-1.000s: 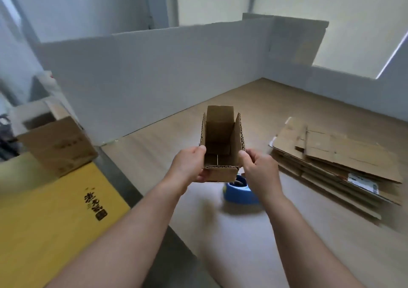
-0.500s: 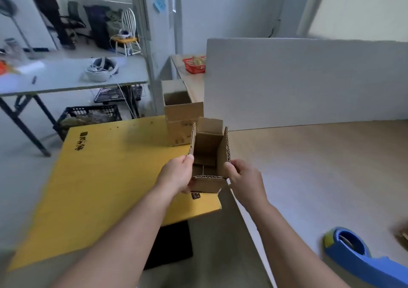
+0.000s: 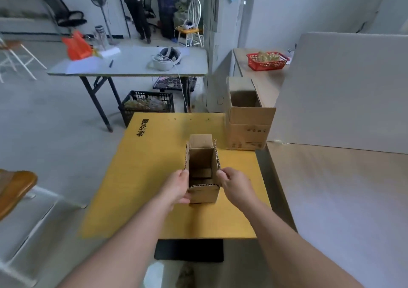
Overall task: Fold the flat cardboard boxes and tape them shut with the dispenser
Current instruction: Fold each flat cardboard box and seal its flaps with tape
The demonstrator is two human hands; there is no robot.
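I hold a small brown cardboard box (image 3: pixel 202 166), folded up and open at the top with its flaps standing, over a yellow board (image 3: pixel 154 177). My left hand (image 3: pixel 176 188) grips its left wall and my right hand (image 3: pixel 235 185) grips its right wall. Whether the box rests on the board or hangs just above it, I cannot tell. The tape dispenser and the stack of flat boxes are out of view.
A taller open cardboard box (image 3: pixel 248 120) stands at the yellow board's far right corner. To the right lies the wooden table (image 3: pixel 331 188) with a white partition (image 3: pixel 342 89) behind it. A folding table (image 3: pixel 132 64), a black crate (image 3: pixel 146 104) and a person's legs (image 3: pixel 138 11) are further back.
My view has swung left, away from the wooden table, the blue dispenser and the flat boxes. Both hands have carried the small box over to the yellow board.
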